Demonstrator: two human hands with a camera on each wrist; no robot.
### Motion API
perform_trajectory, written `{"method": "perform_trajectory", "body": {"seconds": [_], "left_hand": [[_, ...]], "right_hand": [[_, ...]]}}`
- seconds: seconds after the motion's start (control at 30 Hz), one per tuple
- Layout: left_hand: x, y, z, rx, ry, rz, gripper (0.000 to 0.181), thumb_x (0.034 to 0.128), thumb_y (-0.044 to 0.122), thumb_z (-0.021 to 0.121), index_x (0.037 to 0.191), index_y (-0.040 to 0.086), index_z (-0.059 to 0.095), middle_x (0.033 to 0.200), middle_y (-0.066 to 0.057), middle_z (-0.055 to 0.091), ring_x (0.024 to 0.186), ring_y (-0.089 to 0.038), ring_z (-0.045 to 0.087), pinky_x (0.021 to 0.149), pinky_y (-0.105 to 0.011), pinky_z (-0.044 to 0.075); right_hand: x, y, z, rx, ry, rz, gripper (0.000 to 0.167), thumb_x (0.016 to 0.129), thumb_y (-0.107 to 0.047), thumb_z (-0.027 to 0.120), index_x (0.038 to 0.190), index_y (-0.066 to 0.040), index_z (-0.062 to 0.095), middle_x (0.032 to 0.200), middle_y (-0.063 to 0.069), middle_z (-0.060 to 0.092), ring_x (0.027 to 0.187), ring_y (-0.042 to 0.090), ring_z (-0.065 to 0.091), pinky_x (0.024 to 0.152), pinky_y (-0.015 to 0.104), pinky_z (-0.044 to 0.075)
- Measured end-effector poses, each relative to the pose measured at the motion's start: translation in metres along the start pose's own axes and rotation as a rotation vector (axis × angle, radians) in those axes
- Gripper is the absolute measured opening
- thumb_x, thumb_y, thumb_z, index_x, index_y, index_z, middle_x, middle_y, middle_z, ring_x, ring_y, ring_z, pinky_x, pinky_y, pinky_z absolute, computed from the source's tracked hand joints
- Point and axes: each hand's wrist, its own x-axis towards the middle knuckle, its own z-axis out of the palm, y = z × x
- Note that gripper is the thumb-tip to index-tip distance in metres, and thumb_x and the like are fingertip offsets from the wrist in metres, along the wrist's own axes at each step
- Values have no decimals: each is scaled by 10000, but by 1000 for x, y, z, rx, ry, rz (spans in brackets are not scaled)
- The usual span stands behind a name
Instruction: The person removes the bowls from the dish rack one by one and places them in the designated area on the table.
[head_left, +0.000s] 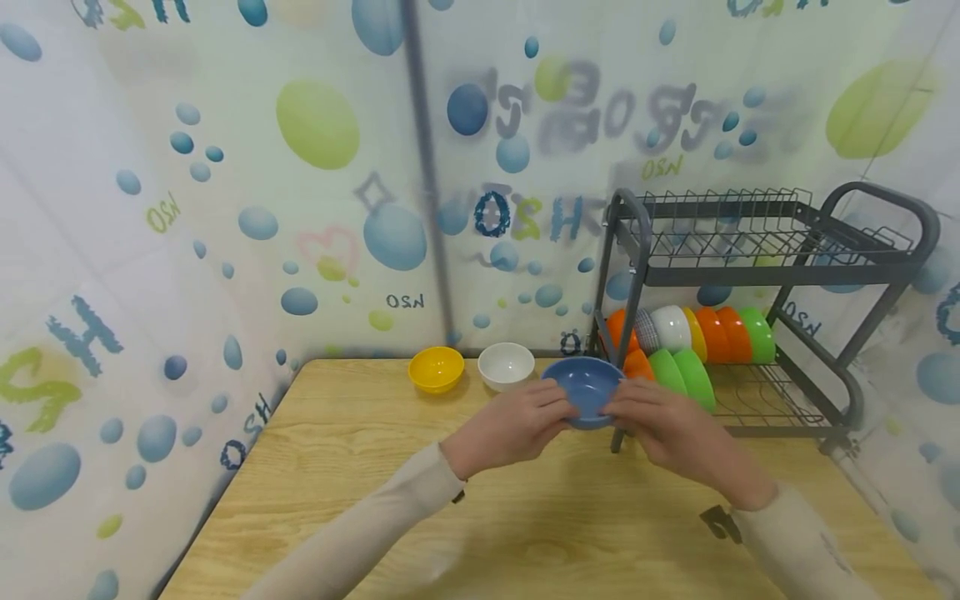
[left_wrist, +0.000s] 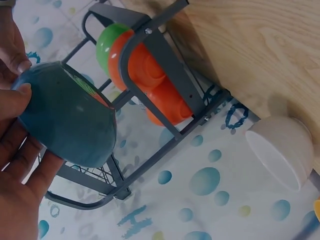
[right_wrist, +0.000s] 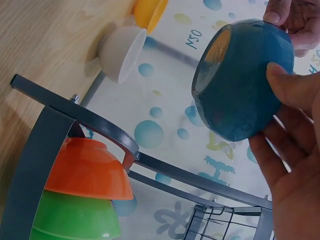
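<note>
Both hands hold a blue bowl [head_left: 587,385] in the air above the table, in front of the dish rack's left post. On its left side the left hand [head_left: 519,419] grips the rim, thumb and fingers on opposite faces in the left wrist view. Opposite it, the right hand [head_left: 670,427] pinches the right side of the rim. The bowl's glossy outer wall [right_wrist: 245,80] faces the right wrist camera. To its left a white bowl [head_left: 506,367] and a yellow bowl [head_left: 437,370] stand on the table near the back wall.
A grey two-tier dish rack [head_left: 772,275] stands at the back right. Its lower tier holds several orange bowls [head_left: 708,335], green bowls [head_left: 693,379] and others; the upper tier is wire. Wooden tabletop [head_left: 360,467] spreads in front, with a patterned curtain [head_left: 315,208] behind.
</note>
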Motion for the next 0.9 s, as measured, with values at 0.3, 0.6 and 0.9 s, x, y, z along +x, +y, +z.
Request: {"method": "perform_trajectory", "body": {"seconds": [0.3,0.6,0.9], "left_hand": [[-12,-13,-1,25,43,-47,106,951,122,736,1050,129,699,964,26,669,908,-123,619,912,-245,548],[-33,-41,0,-45,111,-189,123,908,48,769,1009,101,721,972,8,704,892,-138,629,820,-259,560],[-69,-78,-7,-19,131,-349,135,890,15,777,995,80,723,970,-27,699,889,-174,631,787,-300,575]], "right_hand": [[4,10,8,39,28,136,547,779,35,836,1291,-107,708,1373,121,644,1237,289,590,1053,45,373],[11,28,3,-16,216,344,688,782,20,849,1416,-48,591,1439,174,595,1275,387,580,1118,39,280],[19,45,-10,198,219,694,684,947,-164,755,1543,-103,425,1530,143,501,1348,361,544,1108,351,458]]}}
